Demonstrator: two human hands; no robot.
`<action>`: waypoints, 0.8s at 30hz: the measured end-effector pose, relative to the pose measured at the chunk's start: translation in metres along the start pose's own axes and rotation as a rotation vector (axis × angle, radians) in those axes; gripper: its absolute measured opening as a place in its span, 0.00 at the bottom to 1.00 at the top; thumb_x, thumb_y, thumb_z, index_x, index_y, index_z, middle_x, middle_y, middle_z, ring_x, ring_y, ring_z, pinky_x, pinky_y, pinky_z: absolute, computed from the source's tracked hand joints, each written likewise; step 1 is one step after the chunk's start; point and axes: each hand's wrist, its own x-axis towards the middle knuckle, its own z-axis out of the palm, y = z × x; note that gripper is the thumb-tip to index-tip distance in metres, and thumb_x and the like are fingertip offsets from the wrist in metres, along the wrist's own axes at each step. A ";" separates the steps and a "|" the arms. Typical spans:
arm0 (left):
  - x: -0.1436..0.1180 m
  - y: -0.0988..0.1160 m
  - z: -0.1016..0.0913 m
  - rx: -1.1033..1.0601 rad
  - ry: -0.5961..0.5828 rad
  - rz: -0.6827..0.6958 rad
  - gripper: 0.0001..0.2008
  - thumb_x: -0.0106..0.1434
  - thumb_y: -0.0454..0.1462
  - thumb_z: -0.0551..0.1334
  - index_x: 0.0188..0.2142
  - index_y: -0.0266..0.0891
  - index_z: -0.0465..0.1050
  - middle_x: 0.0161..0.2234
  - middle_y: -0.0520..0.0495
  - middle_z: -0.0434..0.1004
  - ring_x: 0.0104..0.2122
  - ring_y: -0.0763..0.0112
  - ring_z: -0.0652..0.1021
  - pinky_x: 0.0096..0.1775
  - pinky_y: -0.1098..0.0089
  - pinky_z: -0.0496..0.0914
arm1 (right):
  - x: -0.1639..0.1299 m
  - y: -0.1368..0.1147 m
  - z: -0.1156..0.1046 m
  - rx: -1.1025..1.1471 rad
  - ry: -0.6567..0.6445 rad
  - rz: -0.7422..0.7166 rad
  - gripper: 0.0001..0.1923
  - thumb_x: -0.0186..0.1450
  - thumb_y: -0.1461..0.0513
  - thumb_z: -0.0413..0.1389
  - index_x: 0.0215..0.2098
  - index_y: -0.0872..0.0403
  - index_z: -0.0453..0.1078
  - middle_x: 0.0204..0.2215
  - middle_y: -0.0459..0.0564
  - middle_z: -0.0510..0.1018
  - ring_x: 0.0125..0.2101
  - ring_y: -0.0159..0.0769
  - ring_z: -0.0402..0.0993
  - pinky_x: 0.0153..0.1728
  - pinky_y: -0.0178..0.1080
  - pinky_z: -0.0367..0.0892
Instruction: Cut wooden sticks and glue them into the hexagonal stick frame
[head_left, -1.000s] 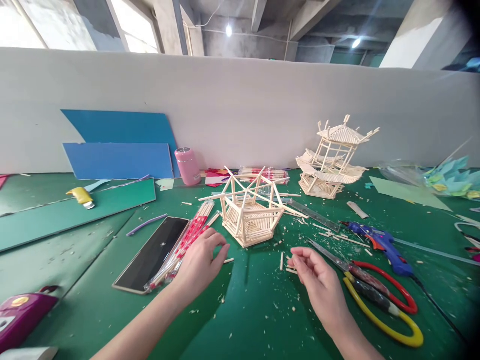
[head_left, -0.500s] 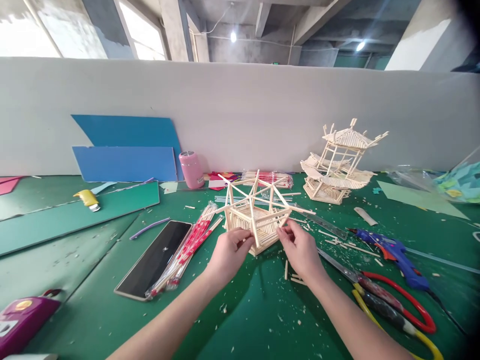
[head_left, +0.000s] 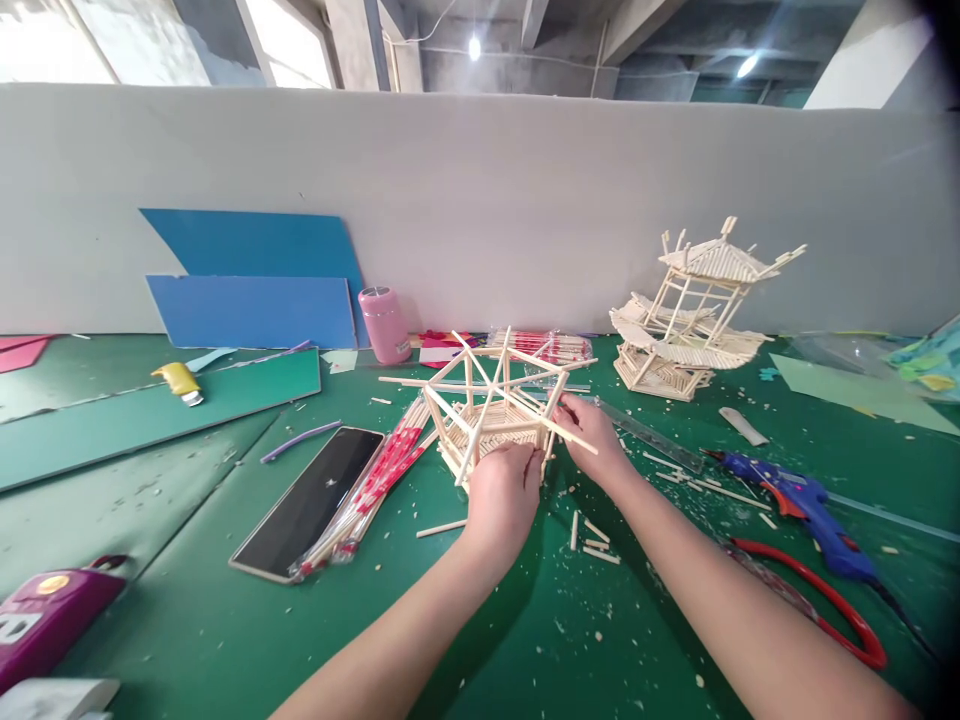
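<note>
Both hands are on the stick frame [head_left: 491, 420], which sits in the middle of the green worktop [head_left: 187, 600]: the left hand [head_left: 501, 495] has its grip closed around the near wall of the six-sided base, bracing it from the front so it stays put. The right hand [head_left: 596, 435] pinches the frame's right edge where a slanting stick juts out, a narrow fingertip hold that suits such thin wood. Within easy reach lie loose cut sticks [head_left: 592, 540], the blue glue gun [head_left: 795, 500], red-handled shears [head_left: 817, 610], and beyond them stands a finished stick pavilion [head_left: 694, 310].
</note>
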 end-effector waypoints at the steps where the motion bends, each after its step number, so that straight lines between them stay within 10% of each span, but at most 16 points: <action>1: -0.003 0.002 0.000 -0.001 0.002 -0.004 0.12 0.61 0.32 0.52 0.26 0.35 0.71 0.25 0.43 0.74 0.26 0.64 0.73 0.29 0.68 0.65 | 0.000 0.001 -0.001 0.003 0.009 0.004 0.12 0.64 0.59 0.51 0.44 0.56 0.66 0.39 0.49 0.73 0.34 0.34 0.72 0.35 0.42 0.69; 6: -0.050 -0.001 -0.027 -0.043 -0.081 0.054 0.10 0.60 0.34 0.56 0.41 0.36 0.70 0.41 0.41 0.74 0.37 0.64 0.74 0.39 0.68 0.68 | -0.023 0.006 -0.016 0.051 0.108 0.034 0.15 0.64 0.61 0.48 0.48 0.56 0.64 0.33 0.51 0.76 0.32 0.36 0.72 0.36 0.40 0.66; 12: -0.110 -0.040 -0.081 0.137 -0.312 0.115 0.15 0.63 0.34 0.50 0.23 0.37 0.68 0.24 0.46 0.70 0.27 0.66 0.70 0.30 0.67 0.66 | -0.098 -0.005 -0.039 0.053 0.081 0.091 0.15 0.61 0.54 0.51 0.45 0.47 0.66 0.35 0.48 0.77 0.35 0.37 0.73 0.33 0.37 0.67; 24: -0.066 -0.060 -0.073 0.766 -0.387 0.253 0.13 0.56 0.22 0.51 0.26 0.33 0.72 0.27 0.40 0.72 0.28 0.60 0.71 0.30 0.63 0.63 | -0.152 -0.027 -0.006 0.055 0.011 -0.066 0.10 0.63 0.58 0.50 0.41 0.50 0.69 0.34 0.48 0.78 0.31 0.33 0.75 0.30 0.30 0.70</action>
